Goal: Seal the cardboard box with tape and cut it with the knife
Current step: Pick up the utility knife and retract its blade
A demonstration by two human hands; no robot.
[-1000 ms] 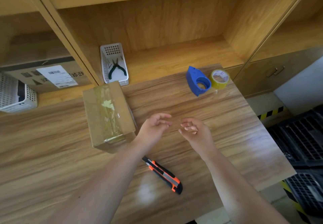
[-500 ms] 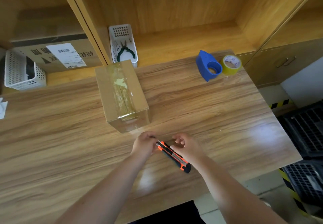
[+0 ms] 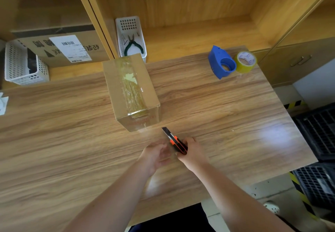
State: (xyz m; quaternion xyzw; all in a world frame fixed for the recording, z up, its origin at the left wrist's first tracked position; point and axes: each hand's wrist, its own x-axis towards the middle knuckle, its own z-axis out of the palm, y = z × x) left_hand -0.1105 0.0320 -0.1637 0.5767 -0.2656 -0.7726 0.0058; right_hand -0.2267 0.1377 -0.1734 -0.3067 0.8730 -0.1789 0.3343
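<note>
A small cardboard box (image 3: 116,88) stands on the wooden table (image 3: 226,115), with yellowish tape running along its top and down its near face. My right hand (image 3: 193,153) grips the orange and black utility knife (image 3: 174,141), whose tip points up toward the box's near corner. My left hand (image 3: 156,154) sits just left of the knife, fingers curled and blurred, holding nothing that I can see. A blue tape dispenser (image 3: 221,62) and a yellow tape roll (image 3: 245,61) rest at the table's far right.
A white basket (image 3: 129,23) with green pliers (image 3: 133,46) stands behind the box on the shelf. A larger labelled carton (image 3: 59,47) and another white basket (image 3: 20,65) sit at the far left. Black crates (image 3: 319,132) stand on the floor to the right.
Both hands came down to the knife on the table. My right hand lifted it, so its tip now points toward the box; my left hand let go of it.
</note>
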